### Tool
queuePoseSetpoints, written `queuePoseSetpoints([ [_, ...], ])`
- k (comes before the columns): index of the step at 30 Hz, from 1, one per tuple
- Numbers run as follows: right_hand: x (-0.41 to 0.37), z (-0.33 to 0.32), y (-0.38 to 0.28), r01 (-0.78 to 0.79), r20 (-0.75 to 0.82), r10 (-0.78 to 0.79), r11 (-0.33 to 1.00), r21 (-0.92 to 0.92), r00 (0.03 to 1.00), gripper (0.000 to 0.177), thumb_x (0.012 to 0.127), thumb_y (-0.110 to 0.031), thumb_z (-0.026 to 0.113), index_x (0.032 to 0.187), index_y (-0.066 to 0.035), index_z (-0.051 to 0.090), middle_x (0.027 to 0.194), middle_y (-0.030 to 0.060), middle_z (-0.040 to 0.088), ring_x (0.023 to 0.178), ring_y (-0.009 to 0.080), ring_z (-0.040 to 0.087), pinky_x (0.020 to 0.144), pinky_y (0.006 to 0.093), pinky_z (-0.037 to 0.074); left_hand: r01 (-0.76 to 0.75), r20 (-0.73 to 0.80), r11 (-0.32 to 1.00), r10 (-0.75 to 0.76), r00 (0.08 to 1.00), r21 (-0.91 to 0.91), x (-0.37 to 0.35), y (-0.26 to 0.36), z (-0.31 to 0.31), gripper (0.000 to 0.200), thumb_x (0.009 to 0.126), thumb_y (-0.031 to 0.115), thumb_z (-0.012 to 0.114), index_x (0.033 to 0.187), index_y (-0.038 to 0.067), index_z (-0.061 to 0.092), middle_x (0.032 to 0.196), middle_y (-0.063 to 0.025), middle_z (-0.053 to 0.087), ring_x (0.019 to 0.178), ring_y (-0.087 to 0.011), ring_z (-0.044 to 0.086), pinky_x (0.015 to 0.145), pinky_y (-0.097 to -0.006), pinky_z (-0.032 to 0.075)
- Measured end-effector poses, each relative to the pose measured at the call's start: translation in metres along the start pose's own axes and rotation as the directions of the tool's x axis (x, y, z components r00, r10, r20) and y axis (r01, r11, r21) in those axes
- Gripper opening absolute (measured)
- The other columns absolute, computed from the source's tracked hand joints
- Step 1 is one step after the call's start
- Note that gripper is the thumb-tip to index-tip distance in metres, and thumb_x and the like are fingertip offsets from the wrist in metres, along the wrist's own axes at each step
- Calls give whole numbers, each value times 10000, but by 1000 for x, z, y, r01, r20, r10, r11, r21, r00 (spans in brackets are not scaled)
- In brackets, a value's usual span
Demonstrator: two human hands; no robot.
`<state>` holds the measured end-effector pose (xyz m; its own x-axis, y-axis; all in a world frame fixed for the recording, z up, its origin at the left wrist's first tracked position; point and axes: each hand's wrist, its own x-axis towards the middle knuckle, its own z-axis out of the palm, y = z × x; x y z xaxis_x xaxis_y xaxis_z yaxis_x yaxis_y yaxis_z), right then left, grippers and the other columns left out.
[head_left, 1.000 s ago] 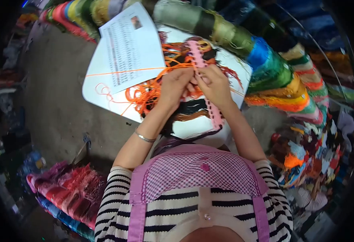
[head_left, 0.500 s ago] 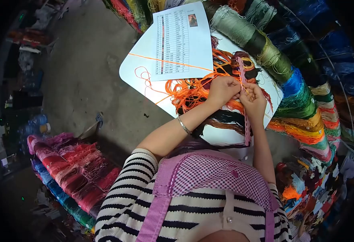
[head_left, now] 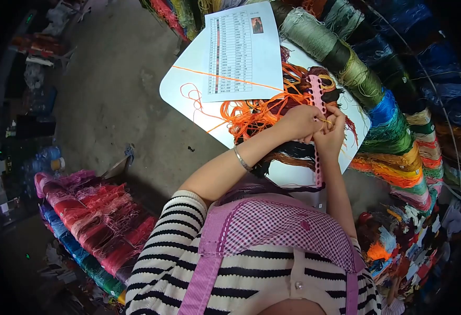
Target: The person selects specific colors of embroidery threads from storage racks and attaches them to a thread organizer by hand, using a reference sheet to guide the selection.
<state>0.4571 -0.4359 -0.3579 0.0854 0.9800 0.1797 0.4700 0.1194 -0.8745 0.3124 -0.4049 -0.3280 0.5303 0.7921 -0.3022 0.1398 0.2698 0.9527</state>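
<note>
Hands meet over a pink strip (head_left: pixel 316 90) with a row of holes, which lies lengthwise, near to far, on the right part of a white board (head_left: pixel 180 92). The left hand (head_left: pixel 299 122) comes in from the left with its fingers curled closed on the strip's left edge. The right hand (head_left: pixel 329 137) sits just right of it, touching it, with its fingertips pinched together on a thin yellow strand (head_left: pixel 325 121) that runs between the two hands at the strip. A silver bracelet (head_left: pixel 242 159) circles the left wrist. Loose orange thread (head_left: pixel 249 113) is bunched on the board just left of the left hand, with single strands trailing further left across the board. Dark thread (head_left: pixel 288 152) lies under and near the hands. A printed sheet (head_left: pixel 241 50) rests on the far part of the board, with one orange strand stretched across its near edge. Skeins (head_left: pixel 393 131) in green, blue, yellow and orange curve round the board's far and right sides. A second bank of red and pink skeins (head_left: pixel 96 220) lies at near left on the grey floor (head_left: pixel 115 110), well apart from the board.
</note>
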Motion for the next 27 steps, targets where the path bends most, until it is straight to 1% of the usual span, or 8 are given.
queuePoseSetpoints([
  [2,0,4,-4,92,-48,-94,995,-34,994,461,710,0,718,1117,-11,503,727,-53,337,609,26,322,531,171,256,60,-44,990,-54,998,130,-1,-4,-2,179,865,204,609,825,30,621,583,-52,569,460,-105,524,428,-240,406],
  [6,3,2,0,49,-3,-49,998,-39,999,419,736,-4,704,1106,-4,508,722,-59,368,594,13,324,531,158,266,-314,-415,874,458,786,371,-38,-9,-28,268,840,260,677,736,26,596,687,-22,561,605,-92,507,557,-256,421],
  [10,4,2,-2,-35,-3,35,999,1,999,360,748,-28,705,1069,-4,543,723,-41,472,573,25,361,527,167,314,6,-475,990,-74,877,-143,-115,-8,-106,235,871,226,563,713,52,547,623,20,514,581,-70,455,516,-247,372],
  [14,5,3,-5,-47,15,47,999,-16,999,322,765,-9,689,1056,9,552,731,-53,484,565,3,344,521,149,288,14,-858,997,-74,508,-77,-188,-48,-203,234,876,247,530,672,136,503,581,75,400,518,-37,351,455,-216,270],
  [16,3,3,-4,-35,30,37,998,-58,999,327,756,-7,696,1051,5,556,740,-45,488,567,13,355,526,155,299,658,-942,682,158,295,320,-209,-61,-236,179,866,245,558,827,79,609,570,-18,464,549,-118,481,523,-295,397],
  [18,4,2,-1,-26,44,30,995,-100,999,332,746,-6,702,1046,1,560,750,-37,492,570,23,365,531,162,310,707,-867,520,402,294,480,-202,-59,-224,187,853,218,591,1001,117,646,662,-55,510,604,-174,522,615,-317,450],
  [21,-3,0,-14,110,94,-84,946,-305,992,399,698,-27,729,1059,-15,561,897,50,535,718,147,487,662,265,416,336,-757,727,377,534,599,-166,-41,-201,353,810,120,630,1162,144,615,980,-95,564,801,-241,595,706,-335,482],
  [27,-15,-13,-8,256,52,-268,817,-517,962,517,714,-88,718,1191,-44,523,1164,145,523,1088,336,462,966,411,336,253,-551,555,474,687,793,-107,-55,-200,135,784,126,636,877,36,601,937,-131,582,834,-287,600,698,-371,476],
])
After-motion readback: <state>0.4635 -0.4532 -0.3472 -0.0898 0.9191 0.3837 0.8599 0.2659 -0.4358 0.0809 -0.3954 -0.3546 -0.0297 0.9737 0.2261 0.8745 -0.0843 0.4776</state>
